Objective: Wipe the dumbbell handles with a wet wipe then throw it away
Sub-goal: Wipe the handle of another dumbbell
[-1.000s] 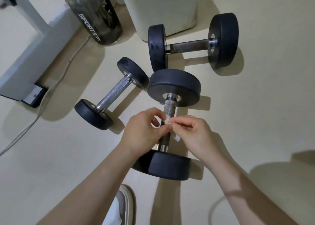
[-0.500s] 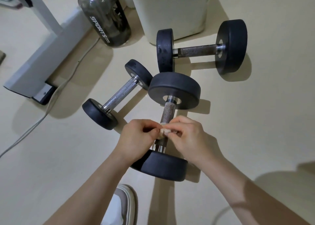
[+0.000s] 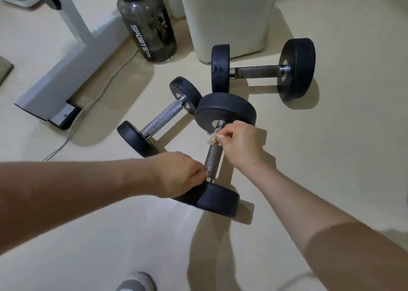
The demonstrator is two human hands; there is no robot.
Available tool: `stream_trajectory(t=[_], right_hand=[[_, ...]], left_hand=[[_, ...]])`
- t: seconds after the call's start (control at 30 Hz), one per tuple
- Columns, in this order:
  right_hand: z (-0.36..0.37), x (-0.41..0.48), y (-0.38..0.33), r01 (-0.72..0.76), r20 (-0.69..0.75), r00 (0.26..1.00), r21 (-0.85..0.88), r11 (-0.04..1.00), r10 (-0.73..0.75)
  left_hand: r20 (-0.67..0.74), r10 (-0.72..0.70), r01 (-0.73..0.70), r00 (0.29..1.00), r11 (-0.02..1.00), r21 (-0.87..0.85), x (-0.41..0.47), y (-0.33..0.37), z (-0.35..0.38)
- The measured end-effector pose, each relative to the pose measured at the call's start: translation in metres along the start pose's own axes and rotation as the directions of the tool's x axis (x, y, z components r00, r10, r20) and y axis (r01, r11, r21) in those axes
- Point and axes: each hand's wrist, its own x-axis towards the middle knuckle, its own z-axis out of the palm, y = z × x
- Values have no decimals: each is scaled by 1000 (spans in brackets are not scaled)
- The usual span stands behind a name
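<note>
Right grip pinching wet wipe on handle, left grip at near end

Crumpled white wet wipe against near dumbbell handle's upper end

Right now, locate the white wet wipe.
Head view, centre: the crumpled white wet wipe sits in the right hand's grip, against the far end of the nearest dumbbell's knurled metal handle.
</note>
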Motion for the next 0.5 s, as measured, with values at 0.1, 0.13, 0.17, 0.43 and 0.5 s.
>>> stream_trajectory(t=[0.1, 0.13, 0.17, 0.43, 0.5], right_hand=[[6, -28, -7, 55, 180, 982, -37, 998, -48], [5, -33, -10, 64, 215, 975, -33, 997, -55], [1, -31, -12, 64, 223, 974, -46, 997, -52], [-78, -2, -37, 303, 366, 912, -295, 906, -186], [-60, -5, -40, 208, 329, 937, -262, 942, -115]], left_hand=[[85, 163, -172, 983, 978, 116, -25, -23, -2], [63, 189, -197, 980, 968, 157, -31, -30, 1], [28, 212, -213, 977, 956, 202, -33, -35, 7], [-281, 453, -363, 846, 876, 318, -12, -42, 23], [-306, 486, -358, 818, 848, 390, -8, -41, 31]])
